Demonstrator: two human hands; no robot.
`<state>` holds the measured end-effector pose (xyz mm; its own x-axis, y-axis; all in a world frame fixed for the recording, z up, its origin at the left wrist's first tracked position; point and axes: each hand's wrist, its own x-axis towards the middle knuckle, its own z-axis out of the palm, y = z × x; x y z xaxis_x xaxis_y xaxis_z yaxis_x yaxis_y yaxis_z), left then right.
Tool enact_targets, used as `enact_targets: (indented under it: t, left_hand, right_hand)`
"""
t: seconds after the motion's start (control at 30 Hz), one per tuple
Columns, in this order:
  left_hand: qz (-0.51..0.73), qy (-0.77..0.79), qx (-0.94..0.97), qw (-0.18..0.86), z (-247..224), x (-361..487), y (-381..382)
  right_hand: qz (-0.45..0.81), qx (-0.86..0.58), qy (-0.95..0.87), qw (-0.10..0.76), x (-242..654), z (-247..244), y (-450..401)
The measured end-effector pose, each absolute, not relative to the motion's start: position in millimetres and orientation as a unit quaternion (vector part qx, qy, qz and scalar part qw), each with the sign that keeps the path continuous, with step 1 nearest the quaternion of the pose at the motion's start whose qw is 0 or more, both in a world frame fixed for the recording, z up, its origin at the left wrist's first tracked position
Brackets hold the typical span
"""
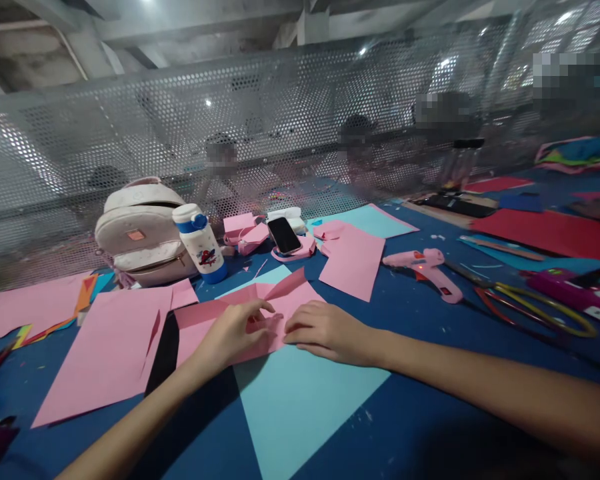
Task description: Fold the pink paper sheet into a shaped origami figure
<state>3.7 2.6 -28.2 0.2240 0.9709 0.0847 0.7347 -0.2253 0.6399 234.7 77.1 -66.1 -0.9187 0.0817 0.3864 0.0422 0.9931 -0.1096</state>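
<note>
A folded sheet of pink paper (200, 327) lies in front of me, its far edge standing up in creased flaps. Over its middle, my left hand (243, 327) has bent fingers and thumb closed on a fold. My right hand (330, 331) rests just beside it, fingers curled together and gripping the paper's near right edge; its fingertips are partly hidden. Light blue paper (305, 400) lies beneath the pink sheet and both hands. A black flat piece (164, 357) shows at the pink sheet's left side.
Larger pink paper (105, 347) lies left. Behind stand a white backpack (140, 227) and a bottle (203, 247), near a phone (283, 235). To the right are a pink glue gun (427, 270), scissors (535, 307) and red paper (555, 230). A perforated metal panel (280, 107) borders the blue table (205, 427).
</note>
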Motion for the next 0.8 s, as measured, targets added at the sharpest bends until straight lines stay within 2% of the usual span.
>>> enact_targets:
  t: [0.17,0.43,0.6,0.7,0.8]
  left_hand:
    - [0.235,0.542,0.781,0.205,-29,8,1]
    - [0.187,0.482,0.85,0.096,-35,11,-1]
    - [0.16,0.415,0.887,-0.123,-28,18,-6]
    - [0.203,0.363,0.873,-0.256,-25,18,-9]
    - [0.271,0.347,0.847,-0.299,-32,15,-13]
  right_hand:
    - [0.075,-0.04,-0.976,0.199,234,-66,76]
    - [0.297,-0.224,-0.9,0.227,221,-58,68]
    - [0.347,-0.25,-0.874,0.233,209,-59,68]
    - [0.366,-0.255,-0.86,0.246,208,-60,72]
    - [0.404,-0.276,-0.833,0.258,209,-61,76]
